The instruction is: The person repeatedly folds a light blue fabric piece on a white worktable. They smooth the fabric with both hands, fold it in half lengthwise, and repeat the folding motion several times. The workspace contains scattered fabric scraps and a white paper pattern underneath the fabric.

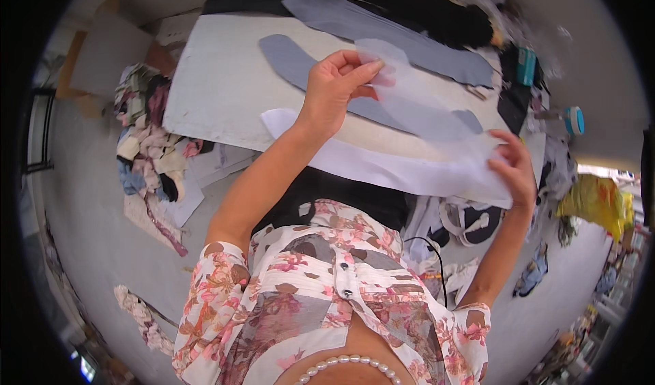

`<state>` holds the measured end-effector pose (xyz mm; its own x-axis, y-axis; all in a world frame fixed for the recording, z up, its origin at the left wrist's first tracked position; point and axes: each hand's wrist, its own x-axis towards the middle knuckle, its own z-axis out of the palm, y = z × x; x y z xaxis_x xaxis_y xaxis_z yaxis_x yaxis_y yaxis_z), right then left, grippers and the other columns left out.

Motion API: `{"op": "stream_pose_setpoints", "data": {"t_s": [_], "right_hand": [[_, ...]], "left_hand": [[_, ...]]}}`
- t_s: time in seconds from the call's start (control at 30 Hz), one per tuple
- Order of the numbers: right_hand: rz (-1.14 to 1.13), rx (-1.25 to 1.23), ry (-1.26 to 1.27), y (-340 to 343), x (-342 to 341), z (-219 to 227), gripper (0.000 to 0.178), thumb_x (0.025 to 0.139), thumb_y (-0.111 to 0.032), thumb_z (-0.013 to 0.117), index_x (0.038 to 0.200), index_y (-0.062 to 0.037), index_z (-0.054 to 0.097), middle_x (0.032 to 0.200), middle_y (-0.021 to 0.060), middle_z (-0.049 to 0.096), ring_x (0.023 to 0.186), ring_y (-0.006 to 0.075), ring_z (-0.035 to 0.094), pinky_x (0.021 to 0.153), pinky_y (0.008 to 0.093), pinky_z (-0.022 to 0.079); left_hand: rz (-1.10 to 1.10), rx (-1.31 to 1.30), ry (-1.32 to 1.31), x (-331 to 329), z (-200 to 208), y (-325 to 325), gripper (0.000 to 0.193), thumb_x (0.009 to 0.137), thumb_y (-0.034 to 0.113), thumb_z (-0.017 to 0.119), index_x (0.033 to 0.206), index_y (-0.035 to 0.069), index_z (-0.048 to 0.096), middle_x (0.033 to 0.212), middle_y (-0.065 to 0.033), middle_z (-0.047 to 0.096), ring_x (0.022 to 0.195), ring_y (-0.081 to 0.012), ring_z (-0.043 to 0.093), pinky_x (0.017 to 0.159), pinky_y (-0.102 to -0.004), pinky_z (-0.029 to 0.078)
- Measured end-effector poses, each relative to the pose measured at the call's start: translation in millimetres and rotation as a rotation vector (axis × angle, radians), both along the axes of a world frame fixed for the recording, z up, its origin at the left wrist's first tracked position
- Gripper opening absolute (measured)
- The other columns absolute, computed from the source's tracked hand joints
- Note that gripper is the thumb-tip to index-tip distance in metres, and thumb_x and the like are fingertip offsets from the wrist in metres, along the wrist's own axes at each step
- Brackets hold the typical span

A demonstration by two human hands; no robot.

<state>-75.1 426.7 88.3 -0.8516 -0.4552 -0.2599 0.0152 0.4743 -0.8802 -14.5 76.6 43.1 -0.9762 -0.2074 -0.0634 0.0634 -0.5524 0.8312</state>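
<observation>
My left hand (339, 88) is over the middle of the table, its thumb and fingers pinching one end of a sheer whitish fabric strip (409, 98). The strip hangs in the air, slanting down to the right, and grey cloth shows through it. Its far end is blurred near my right hand (513, 165), whose fingers are curved and apart, with no clear grip on the cloth. Beneath lie a curved grey fabric piece (283, 56) and, along the table's near edge, a long white curved fabric piece (382, 169).
The white table (211, 78) also bears a larger grey fabric piece (355, 25) and black cloth (423, 17) at the back. Fabric scraps (153, 153) are heaped off its left side. A yellow plastic bag (593, 204) is at the right. A black cable (442, 269) hangs near my right arm.
</observation>
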Motion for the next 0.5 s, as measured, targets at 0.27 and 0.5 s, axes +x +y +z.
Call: {"op": "stream_pose_setpoints", "data": {"t_s": [0.27, 0.5], "right_hand": [[-0.100, -0.030, 0.187, 16, 15, 41, 0.051, 0.073, 0.000, 0.071, 0.122, -0.0006, 0.058, 0.073, -0.0022, 0.056, 0.068, 0.0045, 0.052, 0.064, 0.0170, 0.040], [0.043, -0.075, 0.015, -89, 20, -51, 0.041, 0.075, 0.002, 0.072, 0.114, -0.0017, 0.060, 0.072, -0.0031, 0.055, 0.067, 0.0036, 0.051, 0.064, 0.0173, 0.039]], "left_hand": [[-0.013, -0.108, -0.068, -8, 6, -14, 0.021, 0.086, 0.013, 0.072, 0.099, -0.001, 0.064, 0.085, -0.0079, 0.069, 0.077, -0.0152, 0.069, 0.058, -0.0245, 0.054], [0.116, -0.415, -0.307, 20, -43, -106, 0.018, 0.087, 0.016, 0.071, 0.094, 0.000, 0.067, 0.079, -0.0036, 0.067, 0.061, -0.0074, 0.059, 0.050, -0.0202, 0.048]]}}
